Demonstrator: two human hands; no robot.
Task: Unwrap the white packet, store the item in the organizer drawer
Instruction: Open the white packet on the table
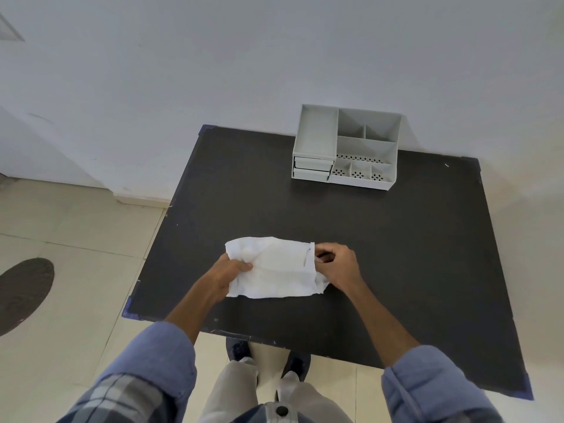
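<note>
A crumpled white packet [276,267] lies near the front middle of the black table [396,254]. My left hand [227,271] grips its left end. At its right end, my right hand [337,262] pinches the edge of the wrap. What is inside the packet is hidden. The grey organizer [346,146] stands at the back of the table against the wall, with two small drawers [312,169] stacked in its lower left front, both pushed in. Its open top compartments look empty.
The white wall runs right behind the organizer. Beige floor tiles lie left of the table, with a dark round mat [21,293] on them. My feet [268,358] stand at the table's front edge.
</note>
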